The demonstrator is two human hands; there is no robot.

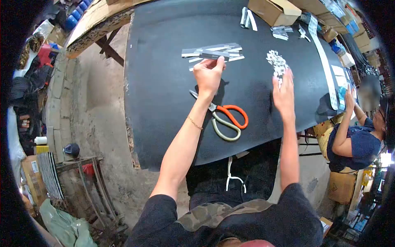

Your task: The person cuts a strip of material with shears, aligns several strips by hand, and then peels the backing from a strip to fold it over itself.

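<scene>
My left hand [208, 77] pinches a dark grey strip [214, 54] between thumb and fingers. Beneath it lies a loose stack of grey and white strips [234, 48] on the black tabletop [160, 90]. My right hand [284, 92] is open, its fingers stretched forward at the near end of a pile of small white cut pieces [276, 60]. A pair of scissors [226, 116] with one orange and one pale handle lies below my left wrist, the blades partly behind my forearm.
A cardboard box [275, 12] stands at the far edge, with more strips [248, 19] and a small bundle [281, 32] near it. A long white band [323, 57] runs along the right side. Another person [354, 138] sits at the right edge.
</scene>
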